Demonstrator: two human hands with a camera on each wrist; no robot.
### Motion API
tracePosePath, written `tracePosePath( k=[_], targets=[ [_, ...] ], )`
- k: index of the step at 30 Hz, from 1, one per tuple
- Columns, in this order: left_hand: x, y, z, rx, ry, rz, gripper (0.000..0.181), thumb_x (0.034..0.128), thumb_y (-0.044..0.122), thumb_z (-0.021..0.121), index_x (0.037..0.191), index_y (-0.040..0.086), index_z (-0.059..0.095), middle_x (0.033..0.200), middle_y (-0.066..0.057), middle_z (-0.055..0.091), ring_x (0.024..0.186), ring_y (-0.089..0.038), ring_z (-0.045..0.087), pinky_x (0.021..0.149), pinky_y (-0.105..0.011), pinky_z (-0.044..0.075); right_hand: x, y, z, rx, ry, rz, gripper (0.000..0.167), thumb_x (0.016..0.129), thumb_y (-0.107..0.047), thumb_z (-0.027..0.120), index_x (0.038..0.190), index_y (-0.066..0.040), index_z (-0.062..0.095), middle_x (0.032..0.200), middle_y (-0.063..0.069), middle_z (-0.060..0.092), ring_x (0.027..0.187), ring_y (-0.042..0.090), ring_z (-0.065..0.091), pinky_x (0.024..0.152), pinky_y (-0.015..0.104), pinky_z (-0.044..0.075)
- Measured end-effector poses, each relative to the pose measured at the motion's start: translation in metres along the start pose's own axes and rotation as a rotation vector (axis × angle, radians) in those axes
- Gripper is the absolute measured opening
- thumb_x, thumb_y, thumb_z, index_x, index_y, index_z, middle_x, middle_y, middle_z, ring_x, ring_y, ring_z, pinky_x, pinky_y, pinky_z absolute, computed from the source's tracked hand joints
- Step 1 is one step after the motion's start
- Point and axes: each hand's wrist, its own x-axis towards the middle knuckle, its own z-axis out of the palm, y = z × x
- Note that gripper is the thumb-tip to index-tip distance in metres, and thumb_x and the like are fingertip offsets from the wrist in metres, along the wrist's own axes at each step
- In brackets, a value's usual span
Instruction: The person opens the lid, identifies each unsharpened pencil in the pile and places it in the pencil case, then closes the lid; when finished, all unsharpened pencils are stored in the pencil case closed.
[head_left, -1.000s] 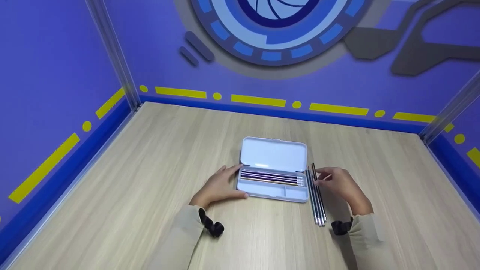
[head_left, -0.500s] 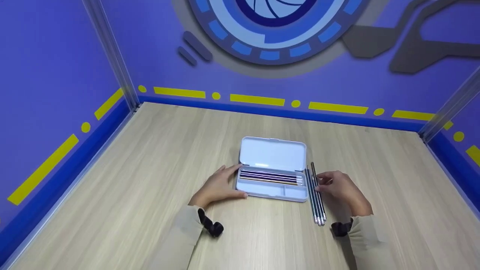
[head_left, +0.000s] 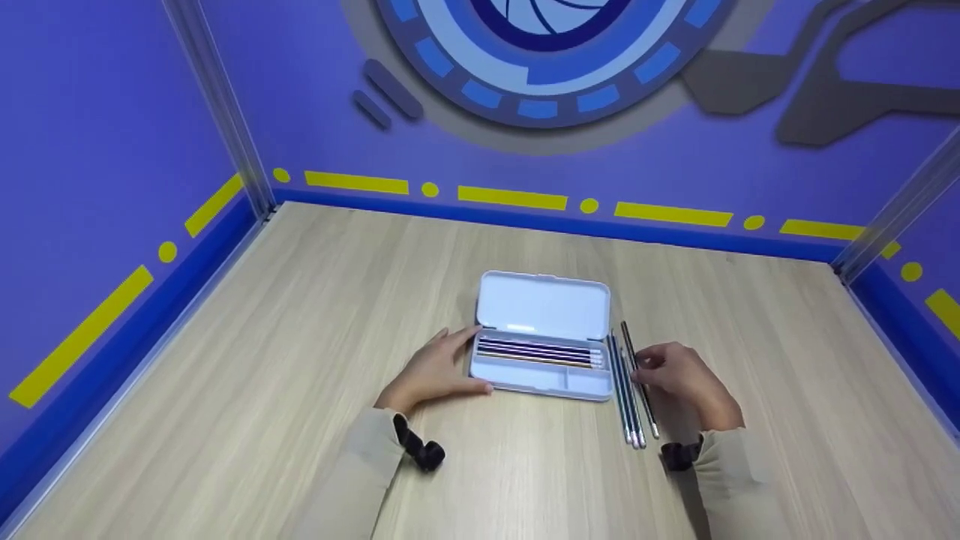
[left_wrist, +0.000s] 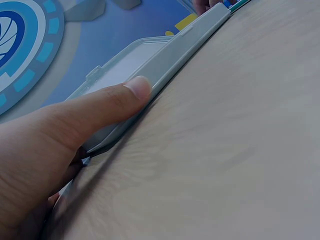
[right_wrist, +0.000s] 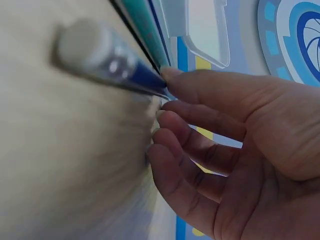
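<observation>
A white pencil case (head_left: 517,373) lies with its lid raised at the middle of the table. Several striped pencils (head_left: 536,352) lie side by side in its long back compartment, white erasers to the right. My left hand (head_left: 431,375) grips the case's left end, thumb against the front wall (left_wrist: 180,57) and fingers toward the back. Right of the case, my right hand (head_left: 686,379) pinches a dark pencil (head_left: 650,412) between thumb and index finger. In the right wrist view its white eraser (right_wrist: 85,45) points at the camera. Several teal pencils (head_left: 627,420) lie just left of it.
The front compartment of the case has a divider (head_left: 568,377) toward its right. A light wooden table (head_left: 300,315) surrounds everything. Blue printed walls (head_left: 510,169) stand behind and at both sides.
The dark pencil has come away to the right from the other loose pencils, with my right hand pinching it. My left hand stays on the case.
</observation>
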Motion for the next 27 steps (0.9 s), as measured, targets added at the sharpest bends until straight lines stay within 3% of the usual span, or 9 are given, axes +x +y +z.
tracePosePath(
  k=[5,10,19,27],
  targets=[
    [0.0008,-0.002,0.0002,0.004,0.002,0.019,0.106,0.0608,0.059,0.083,0.149,0.025,0.036,0.154,-0.001,0.037,0.144,-0.043,0.022,0.117,-0.057,0.022,-0.0016,0.0007,-0.0011,-0.002,-0.022,-0.038,0.047,0.084,-0.004,0.067,0.125,0.013,0.055,0.093,0.02,0.067,0.072,0.017,0.059,0.063,0.03,0.053],
    [0.0016,-0.0035,0.0008,0.014,0.007,0.035,0.104,0.062,0.058,0.082,0.149,0.024,0.037,0.153,0.0,0.039,0.144,-0.042,0.023,0.118,-0.054,0.023,-0.0028,0.0031,-0.0024,0.051,-0.054,-0.053,0.049,0.085,-0.001,0.065,0.129,0.014,0.051,0.084,0.015,0.066,0.062,0.014,0.056,0.055,0.028,0.05],
    [0.0028,-0.0018,0.0016,0.009,-0.002,0.028,0.104,0.0615,0.057,0.083,0.149,0.025,0.036,0.152,0.002,0.04,0.144,-0.042,0.022,0.118,-0.054,0.022,-0.003,0.007,-0.0048,0.104,-0.01,-0.018,0.048,0.085,-0.006,0.064,0.129,0.012,0.053,0.095,0.018,0.066,0.066,0.013,0.059,0.056,0.027,0.052],
    [0.0024,-0.0027,0.0005,0.015,0.001,0.037,0.105,0.0612,0.057,0.083,0.149,0.023,0.037,0.152,0.001,0.041,0.144,-0.039,0.023,0.119,-0.052,0.021,-0.0012,-0.0002,-0.0091,0.094,0.085,-0.06,0.04,0.088,-0.002,0.058,0.127,0.008,0.057,0.103,0.022,0.066,0.07,0.017,0.061,0.057,0.026,0.052]
  ],
)
